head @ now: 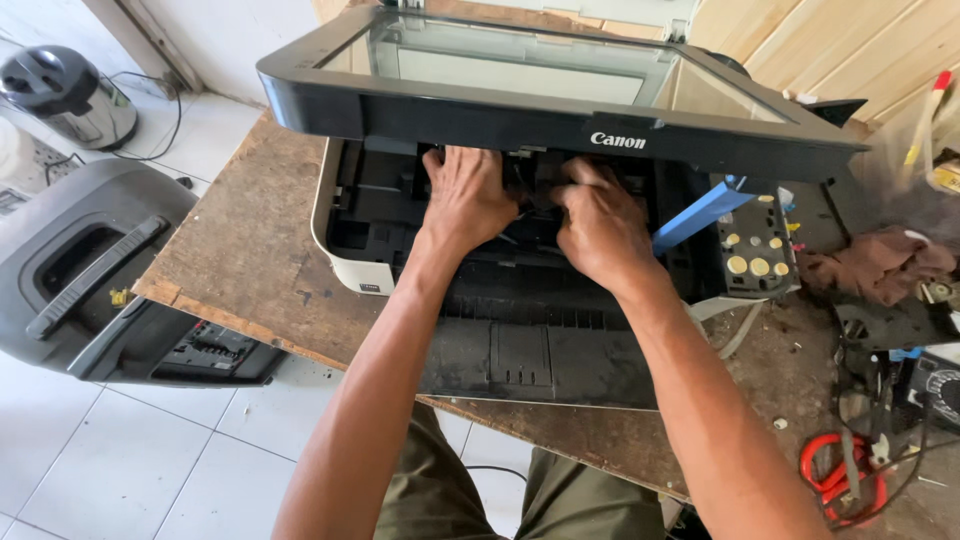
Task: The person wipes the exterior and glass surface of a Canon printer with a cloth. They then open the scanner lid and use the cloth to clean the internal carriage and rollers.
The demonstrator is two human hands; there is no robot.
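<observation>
Both hands [530, 205] reach inside the open printer [520, 300].

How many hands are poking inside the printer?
2. The left hand and the right hand sit side by side in the open printer, under its raised scanner lid. Fingertips are hidden inside.

A repair workshop — worn wooden bench [250, 250], opened printer [560, 120], scattered cables [835, 480] and parts.

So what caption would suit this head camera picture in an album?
Both hands, left hand and right hand, reach inside an opened printer on a worn wooden table.
</observation>
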